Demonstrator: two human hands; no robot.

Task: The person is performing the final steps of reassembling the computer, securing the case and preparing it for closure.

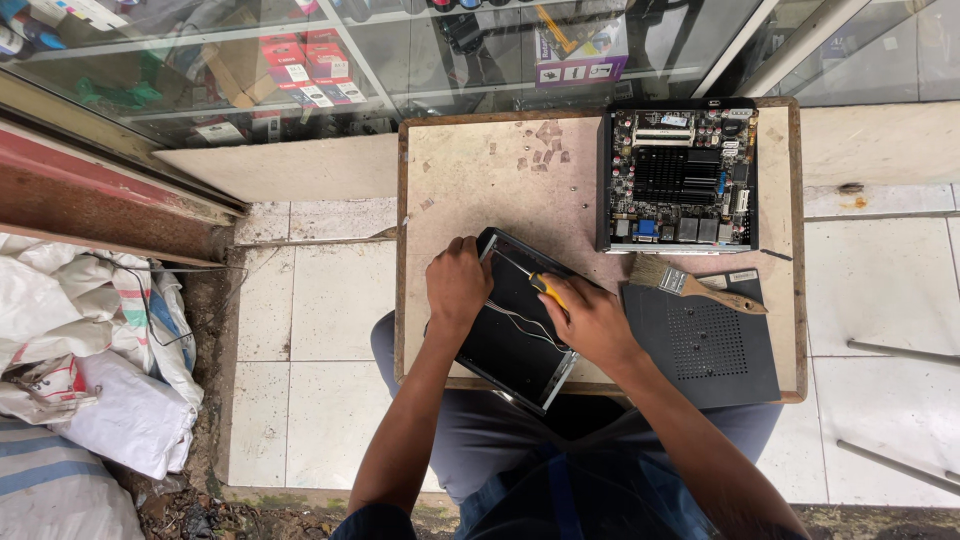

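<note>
Red boxes (310, 62) with white labels stacked behind glass, far left of centre. Purple-and-white box (580, 52) on the shelf, far centre. Brown carton (235, 68) just left of the red boxes.

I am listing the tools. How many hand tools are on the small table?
2. A screwdriver is in the right hand, over the black case. A brush lies on the perforated cover. Others may be hidden.
</note>
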